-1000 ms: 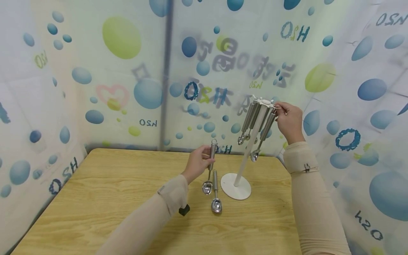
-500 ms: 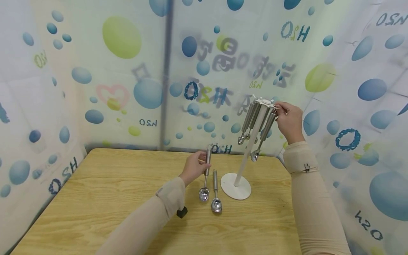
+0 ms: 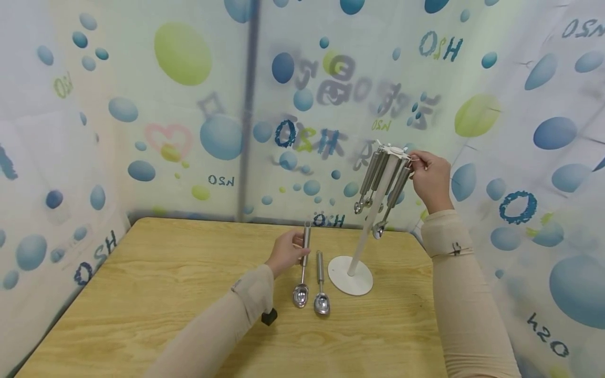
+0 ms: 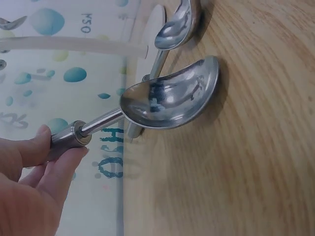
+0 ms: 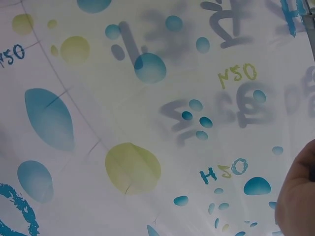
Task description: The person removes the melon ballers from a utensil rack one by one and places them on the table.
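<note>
My left hand (image 3: 285, 253) pinches the steel handle of an ice cream scoop (image 3: 300, 295) between thumb and fingers. The scoop is tilted, its hollow bowl low over the wooden table in the left wrist view. Just to its right a second steel scoop (image 3: 322, 303) lies on the table, bowl toward me. My right hand (image 3: 432, 178) pinches the edge of the hook ring on top of a white utensil stand (image 3: 363, 241). Several steel-handled utensils (image 3: 373, 173) hang from that ring. Only part of the right hand (image 5: 298, 196) shows in the right wrist view.
The stand's round white base (image 3: 337, 281) sits right of the two scoops. Behind the wooden table (image 3: 189, 273) hangs a curtain (image 3: 189, 131) with blue and green dots, and it also closes both sides. A small black block (image 3: 269, 317) shows beneath the left cuff.
My left hand has lowered the scoop and moved it slightly left, bringing its bowl toward me beside the other scoop. The right hand keeps its place at the stand's top.
</note>
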{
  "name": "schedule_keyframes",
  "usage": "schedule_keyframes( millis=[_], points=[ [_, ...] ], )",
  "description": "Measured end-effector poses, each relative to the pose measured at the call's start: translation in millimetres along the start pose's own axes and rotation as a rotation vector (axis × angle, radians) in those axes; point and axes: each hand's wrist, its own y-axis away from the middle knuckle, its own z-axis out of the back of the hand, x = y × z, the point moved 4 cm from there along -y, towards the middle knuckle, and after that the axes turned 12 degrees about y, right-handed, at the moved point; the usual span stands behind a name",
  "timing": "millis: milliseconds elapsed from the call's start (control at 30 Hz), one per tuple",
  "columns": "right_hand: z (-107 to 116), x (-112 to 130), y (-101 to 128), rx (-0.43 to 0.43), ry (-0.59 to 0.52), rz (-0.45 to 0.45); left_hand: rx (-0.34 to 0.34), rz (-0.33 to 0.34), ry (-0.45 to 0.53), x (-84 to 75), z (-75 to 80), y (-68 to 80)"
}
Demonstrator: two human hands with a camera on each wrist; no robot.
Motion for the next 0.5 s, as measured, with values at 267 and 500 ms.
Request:
schedule_keyframes(
  millis=[267,500],
  points=[
    [1.9,-0.4,-1.4,-0.001,0.0,-0.005,-0.014,0.065,0.027,9.8,-2.9,0.9],
    [0.5,-0.1,-0.7,0.011,-0.001,-0.013,-0.025,0.095,0.039,17.8,-3.8,0.6]
  ],
)
